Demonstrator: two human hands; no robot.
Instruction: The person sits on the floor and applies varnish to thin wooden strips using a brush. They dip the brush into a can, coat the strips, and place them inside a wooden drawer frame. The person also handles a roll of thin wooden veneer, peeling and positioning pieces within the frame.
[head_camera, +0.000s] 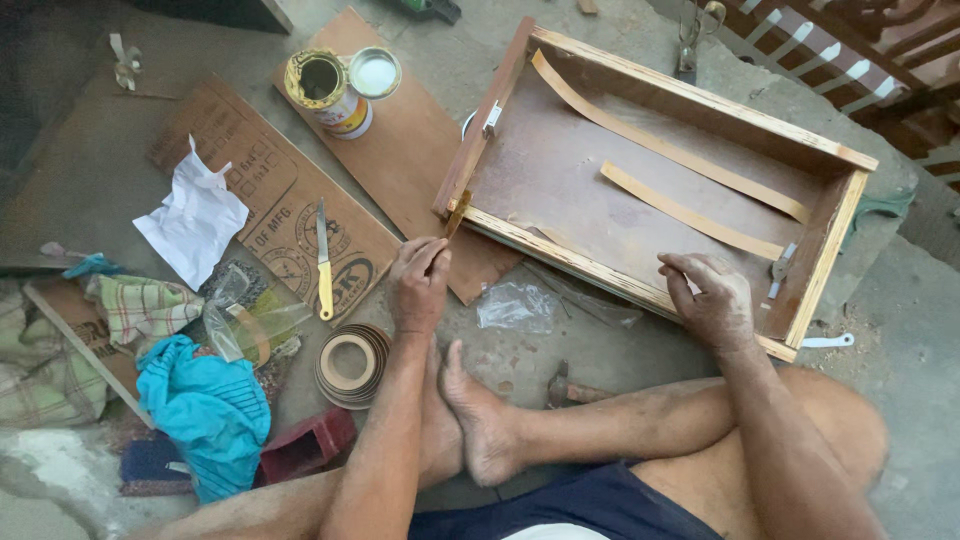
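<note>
We see the wooden drawer box (655, 160) at upper right brown inside, pale rims, tan strips (690, 212). Upper left: tin (328, 92) yellow-red. Left: knife (323, 262) yellow-handled, paper (193, 218) white, cloth (210, 408) bright blue, checked cloth (142, 306) green-beige.

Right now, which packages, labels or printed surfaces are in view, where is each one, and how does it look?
Tin can: top left on a brown board, round, open, with a yellow, white and red label.
Can lid: beside the can, round, pale inside.
Printed cardboard: flattened, left of the left hand, brown with dark print and round stamps.
Clear plastic bag: on the floor between the hands, crumpled, empty-looking.
No screens or signs.
</note>
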